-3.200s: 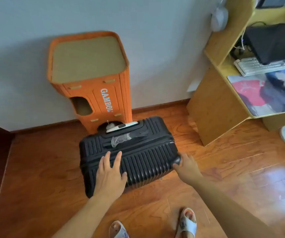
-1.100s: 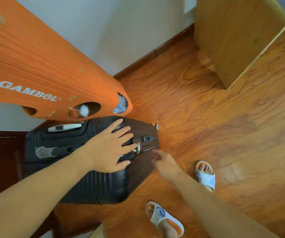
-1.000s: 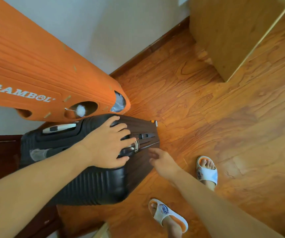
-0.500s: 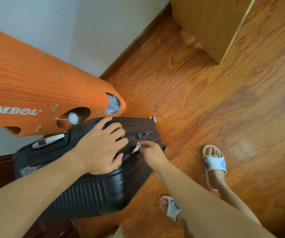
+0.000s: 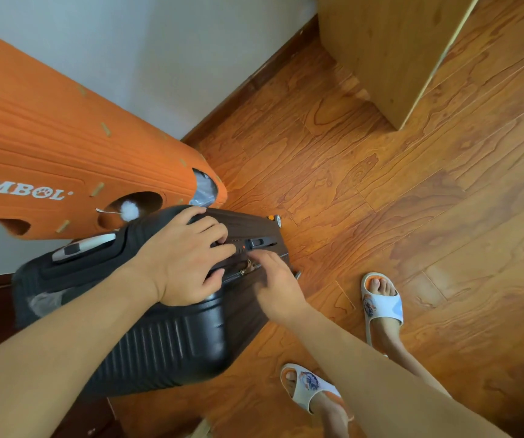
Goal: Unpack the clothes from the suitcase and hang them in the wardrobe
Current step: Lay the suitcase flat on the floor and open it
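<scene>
While the black ribbed suitcase (image 5: 172,336) stands closed on the wooden floor (image 5: 380,200), pressed up against the orange cat house (image 5: 64,134) by the white wall (image 5: 128,42), both of the person's hands are at its top edge. The left hand (image 5: 184,263) lies over the upper corner of the case, fingers spread and lightly bent across the shell, the thumb hooked down on the near side; its grip is a flat, steadying press rather than a clench. The right hand (image 5: 273,282) reaches in from the right with its fingertips at the metal zipper pull (image 5: 249,267), which hangs on the zip line just below the lock (image 5: 256,243) (the blur of the hand hides whether the fingers pinch the pull or only touch it, so its grip cannot be told). The retracted pull handle (image 5: 83,246) shows silver on top of the case. Two feet in white slippers (image 5: 380,301) stand on the boards just right of the suitcase, and a light wooden cabinet (image 5: 390,49) rises at the upper right.
</scene>
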Demonstrator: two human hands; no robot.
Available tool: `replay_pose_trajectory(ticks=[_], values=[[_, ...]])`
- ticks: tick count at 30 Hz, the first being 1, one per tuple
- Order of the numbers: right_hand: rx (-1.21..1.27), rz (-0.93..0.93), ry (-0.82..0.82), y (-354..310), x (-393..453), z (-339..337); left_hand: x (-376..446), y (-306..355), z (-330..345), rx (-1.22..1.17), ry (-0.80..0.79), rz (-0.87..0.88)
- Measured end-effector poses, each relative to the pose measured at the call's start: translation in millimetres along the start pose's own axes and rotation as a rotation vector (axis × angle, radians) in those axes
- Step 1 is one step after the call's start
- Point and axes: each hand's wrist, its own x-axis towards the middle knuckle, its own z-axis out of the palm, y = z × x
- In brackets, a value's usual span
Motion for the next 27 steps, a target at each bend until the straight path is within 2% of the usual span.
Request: replay_pose_trajectory(ticks=[5, 7, 9, 11, 15, 17, 19, 21, 23, 27], values=[[-0.276, -0.206, 0.096, 0, 33, -14, 13, -19, 2, -0.005, 0.123, -0.118], [-0.382, -0.266, 0.076, -7, 49, -35, 16, -21, 2, -0.016, 0.202, -0.228], [-0.536, -0.298, 0.025, -22, 61, -52, 15, -14, 0, -0.035, 0.274, -0.42], [-0.656, -0.209, -0.07, -35, 68, -63, 5, 8, -1, -0.128, 0.349, -0.679], [-0.563, 0.076, -0.181, -67, 63, -72, -58, 81, 19, -0.507, 0.528, -1.113], [-0.545, 0.124, -0.191, -96, 52, -74, -107, 110, 45, -0.607, 0.497, -1.317], [-0.504, 0.122, -0.181, -128, 41, -73, -150, 125, 78, -0.682, 0.311, -1.499], [-0.546, 0.082, -0.166, -153, 30, -66, -169, 132, 106, -0.827, 0.128, -1.594], [-0.655, 0.051, -0.135, -169, 17, -51, -168, 137, 121, -0.925, 0.149, -1.599], [-0.872, -0.041, 0.027, -191, -3, -6, -160, 142, 119, -0.965, 0.202, -1.602]])
